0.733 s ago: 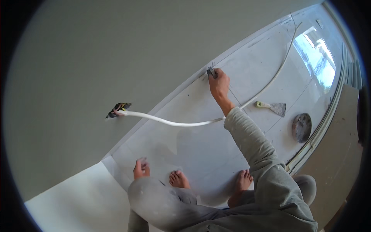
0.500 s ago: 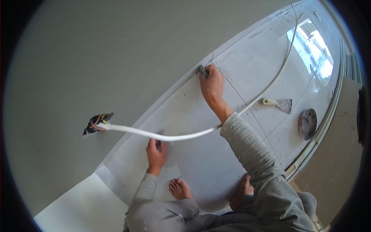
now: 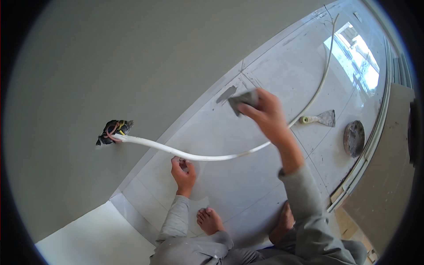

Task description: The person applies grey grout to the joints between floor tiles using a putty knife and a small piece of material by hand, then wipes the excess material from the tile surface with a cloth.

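My right hand (image 3: 268, 115) grips a flat grey tool (image 3: 240, 102), tilted over the pale tiled floor (image 3: 291, 57). Just beside it a patch of grey paste (image 3: 225, 94) is smeared on the tiles near the skirting (image 3: 207, 95). My left hand (image 3: 183, 176) has curled fingers below a thick white cable (image 3: 203, 157); what they hold, if anything, is hidden. The cable runs from a wall opening (image 3: 112, 130) with coloured wires, across the tiles toward the far upper right.
A putty knife (image 3: 326, 118) and a round stained dish (image 3: 353, 139) lie at the right. Metal tracks (image 3: 371, 150) and a brown board (image 3: 388, 168) border the tiles. The grey wall (image 3: 110, 62) fills the upper left. My bare feet are below.
My right hand has left the floor by the skirting, moving right and toward me with the grey tool, exposing the paste smear. My left hand came forward to below the cable.
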Demonstrator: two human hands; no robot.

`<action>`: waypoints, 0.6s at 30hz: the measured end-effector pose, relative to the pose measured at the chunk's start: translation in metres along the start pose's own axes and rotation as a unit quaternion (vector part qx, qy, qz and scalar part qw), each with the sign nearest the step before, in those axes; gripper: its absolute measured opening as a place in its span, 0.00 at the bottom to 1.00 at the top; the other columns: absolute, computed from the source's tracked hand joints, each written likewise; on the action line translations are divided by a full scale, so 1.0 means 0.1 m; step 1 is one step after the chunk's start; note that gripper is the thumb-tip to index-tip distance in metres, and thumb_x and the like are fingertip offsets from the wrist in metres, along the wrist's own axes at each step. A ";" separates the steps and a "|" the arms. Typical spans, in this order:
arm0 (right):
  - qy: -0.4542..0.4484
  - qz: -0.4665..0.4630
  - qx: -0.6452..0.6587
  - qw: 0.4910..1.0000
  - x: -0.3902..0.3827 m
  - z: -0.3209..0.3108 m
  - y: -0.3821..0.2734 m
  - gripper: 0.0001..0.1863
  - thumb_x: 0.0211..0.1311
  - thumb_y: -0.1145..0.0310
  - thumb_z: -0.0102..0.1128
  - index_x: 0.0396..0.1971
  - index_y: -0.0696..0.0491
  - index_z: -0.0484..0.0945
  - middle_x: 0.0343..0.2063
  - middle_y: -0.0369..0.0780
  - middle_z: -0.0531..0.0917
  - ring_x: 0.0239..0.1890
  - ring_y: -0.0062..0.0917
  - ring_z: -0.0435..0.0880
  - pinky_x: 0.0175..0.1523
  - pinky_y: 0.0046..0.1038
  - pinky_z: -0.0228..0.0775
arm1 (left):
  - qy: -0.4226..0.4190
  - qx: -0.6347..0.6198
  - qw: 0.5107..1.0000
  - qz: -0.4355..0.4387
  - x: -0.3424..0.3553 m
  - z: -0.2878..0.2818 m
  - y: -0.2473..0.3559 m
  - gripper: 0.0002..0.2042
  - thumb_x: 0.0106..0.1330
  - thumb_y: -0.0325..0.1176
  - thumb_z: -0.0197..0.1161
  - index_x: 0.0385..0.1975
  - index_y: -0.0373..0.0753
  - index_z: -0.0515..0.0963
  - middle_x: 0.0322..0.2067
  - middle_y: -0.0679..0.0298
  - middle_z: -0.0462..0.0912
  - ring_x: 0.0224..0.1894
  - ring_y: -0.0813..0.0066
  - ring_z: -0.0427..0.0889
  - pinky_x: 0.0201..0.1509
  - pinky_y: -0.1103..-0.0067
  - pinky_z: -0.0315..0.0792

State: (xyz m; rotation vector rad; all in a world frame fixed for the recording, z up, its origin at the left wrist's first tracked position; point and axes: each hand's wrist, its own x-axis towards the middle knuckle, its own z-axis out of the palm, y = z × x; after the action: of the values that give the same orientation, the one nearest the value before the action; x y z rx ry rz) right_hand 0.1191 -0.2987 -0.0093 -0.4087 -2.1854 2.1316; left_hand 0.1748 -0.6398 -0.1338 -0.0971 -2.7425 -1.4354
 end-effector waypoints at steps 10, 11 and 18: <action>-0.173 0.123 -0.118 0.970 -1.51 0.78 0.42 0.13 0.59 0.77 0.67 0.44 0.59 0.84 0.34 0.46 0.86 0.39 0.43 0.86 0.47 0.38 0.78 | -0.286 -0.289 0.913 -0.025 0.40 -0.41 1.69 0.22 0.76 0.30 0.50 0.66 0.25 0.65 0.55 0.48 0.80 0.49 0.67 0.82 0.59 0.71 0.75; -0.045 0.049 -0.164 0.984 -1.44 0.91 0.70 0.13 0.59 0.78 0.65 0.45 0.59 0.83 0.34 0.46 0.85 0.40 0.44 0.84 0.48 0.40 0.77 | -0.349 -0.329 0.877 -0.028 0.40 -0.32 1.80 0.26 0.76 0.30 0.50 0.70 0.25 0.60 0.59 0.45 0.78 0.55 0.64 0.83 0.62 0.70 0.73; 0.332 -0.195 -0.281 0.879 0.12 0.75 0.96 0.17 0.56 0.85 0.57 0.47 0.60 0.81 0.35 0.47 0.83 0.41 0.46 0.79 0.51 0.40 0.71 | -0.387 -0.385 0.838 -0.019 0.40 -0.15 2.18 0.32 0.74 0.27 0.49 0.75 0.24 0.49 0.67 0.35 0.69 0.69 0.52 0.73 0.73 0.62 0.64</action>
State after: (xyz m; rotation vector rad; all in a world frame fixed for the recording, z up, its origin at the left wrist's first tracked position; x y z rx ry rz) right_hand 0.1046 -0.3684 -0.1093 -0.5578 -2.1484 0.9232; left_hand 0.1520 -0.5269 0.0555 -0.8088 -2.3453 -2.9389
